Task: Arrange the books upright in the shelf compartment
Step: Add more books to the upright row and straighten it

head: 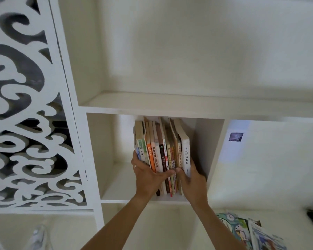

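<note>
White-painted wooden shelf compartment [105, 156] holds row of upright paperback books [161, 150], spines outward, pressed toward right wall. Left hand [148, 175], ring on finger, clamps row's left end, thumb across lower spines. Right hand [192, 179] clamps right end against white-spined book with black characters [186, 154], thumb on front. Thumbs nearly meet. Left part of compartment floor bare. White carved scrollwork panel [25, 123] at left. Colourful magazines [246, 231] lie flat lower right.
</note>
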